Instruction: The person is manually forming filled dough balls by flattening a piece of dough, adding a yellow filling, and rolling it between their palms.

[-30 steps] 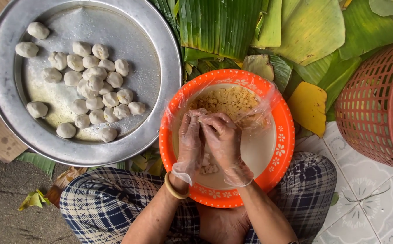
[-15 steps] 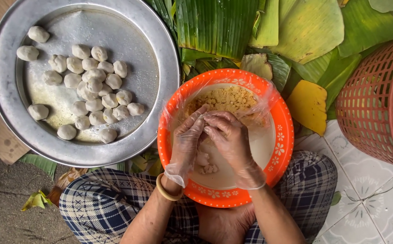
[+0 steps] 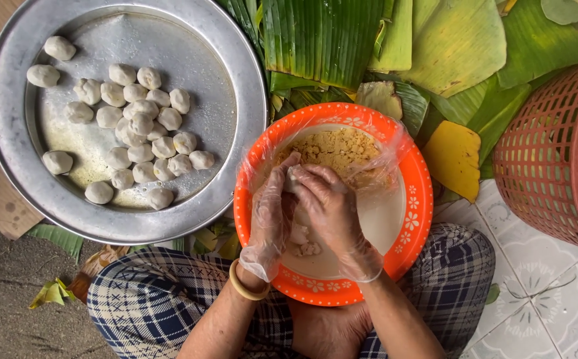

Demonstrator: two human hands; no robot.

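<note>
I saw left hand [image 3: 272,216] and right hand [image 3: 329,209] clenched together on a dough piece [image 3: 293,178] | over the orange bowl [image 3: 418,199] — yellow filling [image 3: 332,149] inside | metal tray [image 3: 236,100] of dough balls [image 3: 139,126] left of bowl.

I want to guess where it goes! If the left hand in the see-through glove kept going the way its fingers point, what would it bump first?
Probably the yellow crumbly filling in the orange bowl; the left hand points up toward it, though height is unclear.
</note>
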